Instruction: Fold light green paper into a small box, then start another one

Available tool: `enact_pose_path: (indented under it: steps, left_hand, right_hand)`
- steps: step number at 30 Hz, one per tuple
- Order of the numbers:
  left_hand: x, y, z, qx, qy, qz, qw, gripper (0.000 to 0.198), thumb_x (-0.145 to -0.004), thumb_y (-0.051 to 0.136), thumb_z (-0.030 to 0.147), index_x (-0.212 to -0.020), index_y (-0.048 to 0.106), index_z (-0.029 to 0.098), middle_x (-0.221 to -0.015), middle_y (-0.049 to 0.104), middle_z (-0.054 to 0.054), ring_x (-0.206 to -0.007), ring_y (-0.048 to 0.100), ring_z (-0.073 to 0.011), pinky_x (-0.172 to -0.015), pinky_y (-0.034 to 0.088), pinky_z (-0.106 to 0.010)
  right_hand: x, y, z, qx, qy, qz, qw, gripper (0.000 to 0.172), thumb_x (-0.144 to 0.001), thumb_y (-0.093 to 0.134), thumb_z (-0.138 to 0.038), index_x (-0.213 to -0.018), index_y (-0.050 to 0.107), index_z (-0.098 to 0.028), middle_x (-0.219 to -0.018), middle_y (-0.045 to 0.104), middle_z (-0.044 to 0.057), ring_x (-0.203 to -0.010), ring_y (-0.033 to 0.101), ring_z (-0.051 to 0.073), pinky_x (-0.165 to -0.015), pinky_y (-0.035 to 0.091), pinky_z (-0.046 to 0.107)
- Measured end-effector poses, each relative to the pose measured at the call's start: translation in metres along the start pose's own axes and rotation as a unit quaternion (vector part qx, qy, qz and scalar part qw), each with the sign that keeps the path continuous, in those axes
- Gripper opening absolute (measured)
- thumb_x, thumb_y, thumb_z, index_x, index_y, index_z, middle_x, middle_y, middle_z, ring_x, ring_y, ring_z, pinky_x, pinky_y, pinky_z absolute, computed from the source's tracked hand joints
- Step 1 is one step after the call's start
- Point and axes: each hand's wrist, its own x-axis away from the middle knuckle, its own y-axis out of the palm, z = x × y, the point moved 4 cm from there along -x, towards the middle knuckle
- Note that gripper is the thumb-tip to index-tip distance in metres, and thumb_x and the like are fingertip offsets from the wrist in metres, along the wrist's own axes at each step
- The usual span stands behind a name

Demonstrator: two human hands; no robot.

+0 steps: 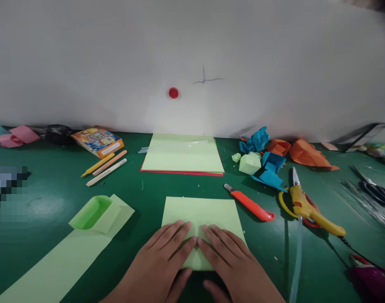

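While the left hand (pixel 162 259) and right hand (pixel 232 261) press flat on the pale green sheet (pixel 201 209), fingers (pixel 179 234) straight and close together, the folding seems barely begun (perhaps one crease under the palms). Beyond the fingertips the sheet lies smooth and unfolded on the worktop (pixel 148 185).

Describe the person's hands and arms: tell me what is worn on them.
Nothing is worn. The left hand and right hand have no gloves, and no rings show on the fingers in view. The nails look short. The wrists and the little that shows of the forearms carry no sleeve, watch or band. The rest is cut off by the picture's lower edge.
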Motion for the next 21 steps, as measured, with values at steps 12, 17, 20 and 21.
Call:
enact_pose_path:
  steps: [12, 17, 20, 21]
  left_hand:
    - [0.0, 0.0, -0.004, -0.003, 0.012, -0.026, 1.0, 0.054, -0.098, 0.053, 0.029, -0.152, 0.05, 0.026, -0.161, 0.047, -0.002, -0.144, 0.048, -0.0272, -0.116, 0.048, -0.044]
    - [0.0, 0.0, 0.0, 0.007, -0.002, -0.012, 1.0, 0.054, -0.099, 0.052, 0.028, -0.153, 0.049, 0.027, -0.161, 0.047, -0.002, -0.146, 0.047, -0.0264, -0.118, 0.045, -0.044]
    - [0.0, -0.001, -0.001, 0.001, -0.012, -0.015, 1.0, 0.056, -0.098, 0.053, 0.027, -0.154, 0.049, 0.027, -0.161, 0.047, -0.001, -0.146, 0.047, -0.0264, -0.119, 0.045, -0.045]
    - [0.0, -0.001, -0.001, -0.003, -0.006, -0.019, 1.0, 0.057, -0.098, 0.053, 0.028, -0.155, 0.047, 0.027, -0.161, 0.047, -0.002, -0.145, 0.048, -0.0264, -0.118, 0.045, -0.044]
  right_hand:
    - [0.004, 0.006, 0.001, -0.051, 0.024, -0.011, 0.998, 0.064, -0.085, 0.064, -0.027, -0.148, 0.055, -0.015, -0.154, 0.053, 0.012, -0.137, 0.057, 0.033, -0.101, 0.058, 0.05]
    - [0.008, 0.011, 0.002, -0.072, 0.036, -0.009, 0.997, 0.069, -0.085, 0.065, -0.025, -0.152, 0.05, -0.017, -0.158, 0.05, 0.011, -0.14, 0.054, 0.033, -0.105, 0.055, 0.051]
    - [0.008, 0.012, 0.003, -0.082, 0.039, -0.012, 0.996, 0.069, -0.085, 0.064, -0.024, -0.153, 0.05, -0.018, -0.158, 0.049, 0.011, -0.141, 0.052, 0.032, -0.106, 0.054, 0.05]
    - [0.008, 0.012, 0.003, -0.082, 0.039, -0.014, 0.996, 0.069, -0.085, 0.064, -0.024, -0.153, 0.05, -0.018, -0.158, 0.049, 0.011, -0.141, 0.052, 0.032, -0.106, 0.054, 0.051]
